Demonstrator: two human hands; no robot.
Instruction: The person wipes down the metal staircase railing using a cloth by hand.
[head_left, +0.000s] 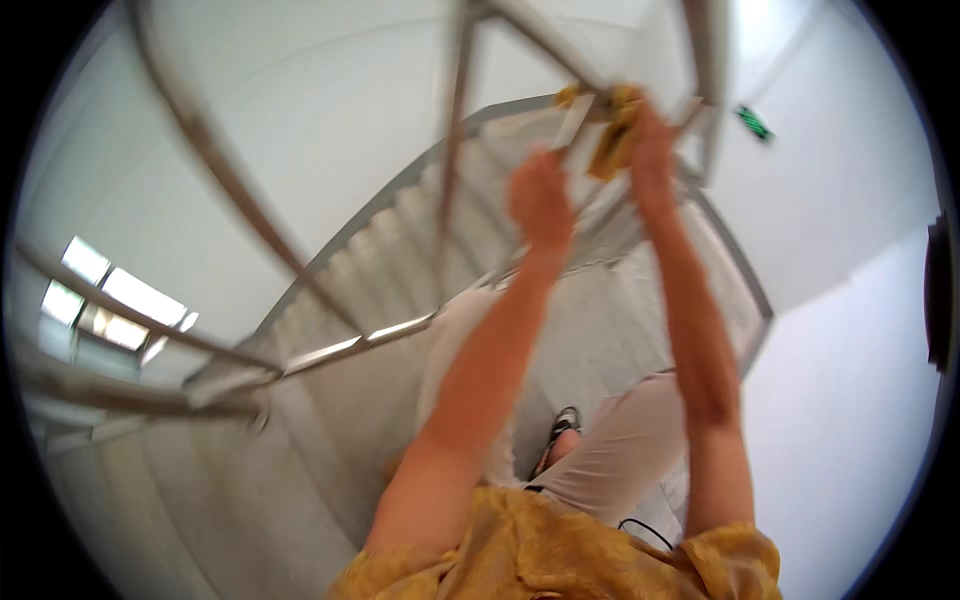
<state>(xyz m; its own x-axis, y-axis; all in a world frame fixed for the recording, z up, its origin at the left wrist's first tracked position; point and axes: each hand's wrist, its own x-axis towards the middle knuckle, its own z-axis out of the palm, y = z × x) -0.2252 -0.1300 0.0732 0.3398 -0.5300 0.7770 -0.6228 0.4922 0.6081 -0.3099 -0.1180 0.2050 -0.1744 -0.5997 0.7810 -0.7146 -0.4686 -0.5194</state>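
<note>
A metal stair railing (454, 135) stands before me, its bars blurred by motion. At its upper part my right hand (651, 142) is on a yellow cloth (611, 150), which lies against a bar, with another bit of yellow showing left of that bar. Lower and to the left, my left hand (541, 196) is curled beside a short slanted bar (574, 124); blur hides whether the fingers close around it.
Concrete stairs (390, 240) run down beyond the railing, and more steps (225, 480) lie at the lower left. A white wall (847, 225) bounds the right, bearing a green sign (754, 124). Windows (120, 307) show at the far left.
</note>
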